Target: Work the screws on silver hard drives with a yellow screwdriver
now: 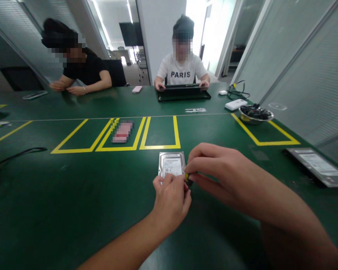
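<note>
The left hand (pixel 170 198) is bent over the near end of the drive (pixel 171 163), its fingers closed across that end and gripping it. The drive lies label side up and seems to rest on the worktop (pixel 73 210), though the covered end hides whether it is lifted there. Its long axis runs away from the person, with the far end bare and the right long edge turned toward the right hand (pixel 189 173). That hand is at the right of the drive, thumb and forefinger pinching a small dark and yellow piece (pixel 188 179) just beside the drive's edge, close to the left hand's fingers; whether the piece touches the drive cannot be told. From the right hand the drive lies directly to the left, across a very narrow gap, while the left hand is the nearer, being on it. Just beyond the drive, to its left, is a box of yellow tape (pixel 160 147). Well to the drive's right lies another drive (pixel 322 165), and beyond that side stands a bowl (pixel 253 120) with dark things in it.
</note>
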Demonstrator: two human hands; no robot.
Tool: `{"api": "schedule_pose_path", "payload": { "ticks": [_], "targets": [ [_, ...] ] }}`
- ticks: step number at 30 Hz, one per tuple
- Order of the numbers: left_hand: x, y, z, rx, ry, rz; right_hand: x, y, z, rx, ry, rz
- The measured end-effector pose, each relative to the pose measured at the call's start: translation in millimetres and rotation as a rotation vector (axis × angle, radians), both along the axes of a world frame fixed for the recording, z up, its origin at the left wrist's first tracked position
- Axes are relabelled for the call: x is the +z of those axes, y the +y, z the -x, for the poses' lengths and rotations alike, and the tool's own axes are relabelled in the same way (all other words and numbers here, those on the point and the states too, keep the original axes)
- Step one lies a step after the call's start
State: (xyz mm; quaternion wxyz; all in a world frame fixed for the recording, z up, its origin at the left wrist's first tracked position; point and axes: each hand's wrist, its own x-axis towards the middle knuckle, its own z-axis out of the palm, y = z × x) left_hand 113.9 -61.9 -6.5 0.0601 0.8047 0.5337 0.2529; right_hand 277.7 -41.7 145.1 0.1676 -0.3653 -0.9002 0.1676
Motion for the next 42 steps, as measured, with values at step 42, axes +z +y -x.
{"api": "schedule_pose_path", "payload": {
  "ticks": [42],
  "targets": [
    [-1.8,-1.7,2.1,-0.048,-0.04,0.034,-1.9,5.2,-3.2,0.025,0.048,0.024]
  ]
}}
